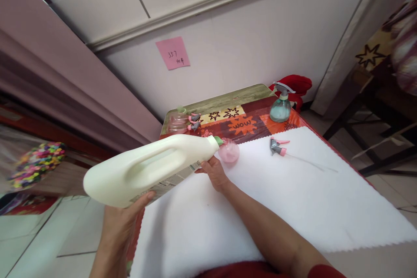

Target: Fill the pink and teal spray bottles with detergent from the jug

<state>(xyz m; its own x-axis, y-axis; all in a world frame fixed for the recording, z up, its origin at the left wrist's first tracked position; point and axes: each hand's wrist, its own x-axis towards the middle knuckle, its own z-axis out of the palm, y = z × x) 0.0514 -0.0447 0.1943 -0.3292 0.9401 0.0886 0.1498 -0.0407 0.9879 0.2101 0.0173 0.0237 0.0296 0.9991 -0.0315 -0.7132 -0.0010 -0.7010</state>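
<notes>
A large white jug (153,167) with a moulded handle lies tilted almost flat above the table's left edge, its green spout end against a small pink round bottle (229,151). My left hand (125,215) cups the jug's base from below. My right hand (214,173) is closed under the jug's neck, right beside the pink bottle. A grey and pink spray head with a long tube (278,147) lies loose on the white cloth (276,208).
A teal spray bottle (280,106) stands at the table's far right corner, before a red object. Clear bottles with spray heads (182,121) sit at the far left corner. A pink note (172,53) hangs on the wall. Dark furniture stands to the right.
</notes>
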